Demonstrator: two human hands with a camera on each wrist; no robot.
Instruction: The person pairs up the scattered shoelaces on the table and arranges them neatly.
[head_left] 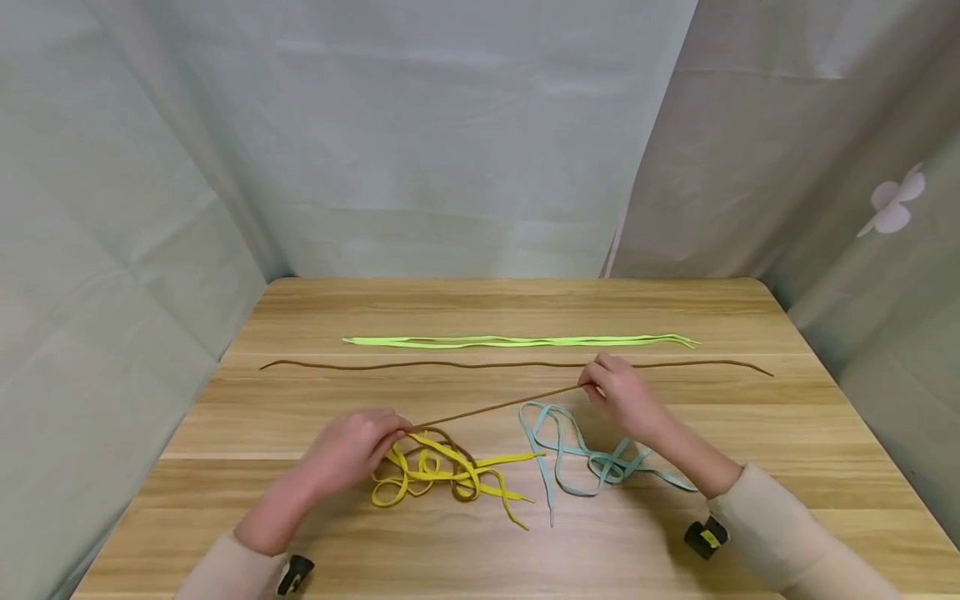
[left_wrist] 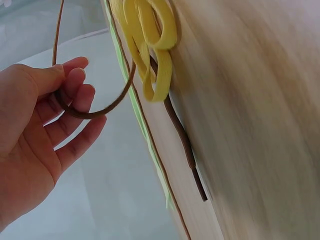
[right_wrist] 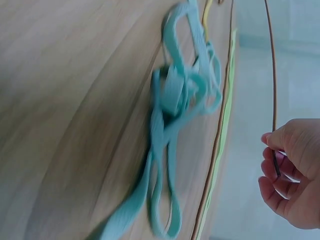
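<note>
A thin brown shoelace (head_left: 495, 407) stretches taut between both hands. My right hand (head_left: 626, 402) pinches it close to one tip, which pokes out below the thumb in the right wrist view. Between thumb and fingers, my left hand (head_left: 356, 448) pinches the same lace further along. From there its slack part (left_wrist: 104, 113) loops down into a tangled yellow shoelace (head_left: 513, 458), and a brown tip (left_wrist: 200, 185) lies on the wood beneath. Under the right forearm sits a loosely tangled light-blue shoelace (head_left: 577, 451).
Across the wooden table (head_left: 480, 550), a second brown shoelace (head_left: 450, 364) lies nearly straight. Behind it, bright green shoelaces (head_left: 487, 341) run side by side. Pale cloth curtains (head_left: 420, 150) surround the table's back and sides.
</note>
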